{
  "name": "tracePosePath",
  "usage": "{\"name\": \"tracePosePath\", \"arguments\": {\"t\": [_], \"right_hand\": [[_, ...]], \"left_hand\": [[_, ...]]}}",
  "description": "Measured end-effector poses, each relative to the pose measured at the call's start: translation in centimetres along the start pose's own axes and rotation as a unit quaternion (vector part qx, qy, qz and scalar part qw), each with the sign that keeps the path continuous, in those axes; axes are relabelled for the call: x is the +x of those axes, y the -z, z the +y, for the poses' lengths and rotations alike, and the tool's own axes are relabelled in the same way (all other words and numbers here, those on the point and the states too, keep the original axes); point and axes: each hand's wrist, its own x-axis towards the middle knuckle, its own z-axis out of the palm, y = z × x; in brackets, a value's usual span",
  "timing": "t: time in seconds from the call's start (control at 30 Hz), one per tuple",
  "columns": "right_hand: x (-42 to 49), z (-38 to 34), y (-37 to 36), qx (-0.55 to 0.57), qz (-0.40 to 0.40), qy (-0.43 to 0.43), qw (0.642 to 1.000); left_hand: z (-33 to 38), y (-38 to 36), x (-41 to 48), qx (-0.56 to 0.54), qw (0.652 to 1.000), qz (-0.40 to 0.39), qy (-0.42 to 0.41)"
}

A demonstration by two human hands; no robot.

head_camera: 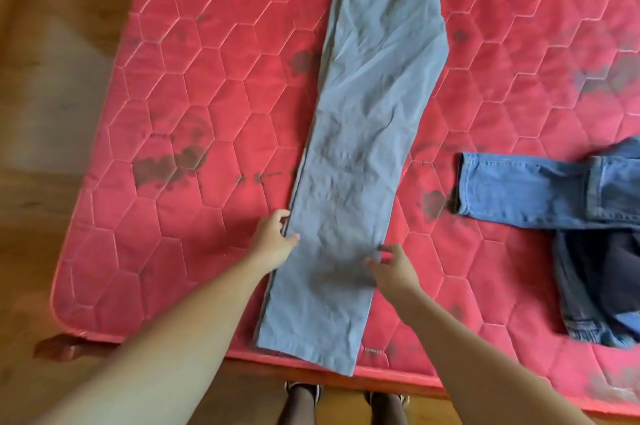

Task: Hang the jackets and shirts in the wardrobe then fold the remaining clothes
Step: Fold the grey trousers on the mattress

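Grey trousers (367, 134) lie stretched lengthwise down the middle of the red quilted mattress (207, 95), the legs stacked one on the other, hems near the front edge. My left hand (273, 237) touches the trousers' left edge with relaxed fingers. On the right side of the lower leg, my right hand (393, 269) hovers or rests with fingers spread. Neither hand grips the cloth.
Blue jeans (533, 192) and a darker denim garment (595, 293) lie bunched at the right of the mattress. A wooden floor (45, 182) runs along the left. My feet (304, 397) stand at the mattress's front edge.
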Motion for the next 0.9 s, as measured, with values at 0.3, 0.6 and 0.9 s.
{"name": "tracePosePath", "arguments": {"t": [0.3, 0.6, 0.9], "right_hand": [[-1.0, 0.8, -2.1, 0.173, -0.038, -0.062, 0.982], [-2.3, 1.3, -2.3, 0.193, -0.123, -0.031, 0.973], [-3.3, 4.6, 1.9, 0.169, -0.028, -0.043, 0.984]], "left_hand": [[-1.8, -1.0, -2.1, -0.050, 0.998, 0.029, -0.028], [-2.8, -1.7, -2.3, -0.101, 0.994, -0.029, 0.017], [-2.8, -3.9, -5.4, -0.177, 0.982, -0.061, 0.010]]}}
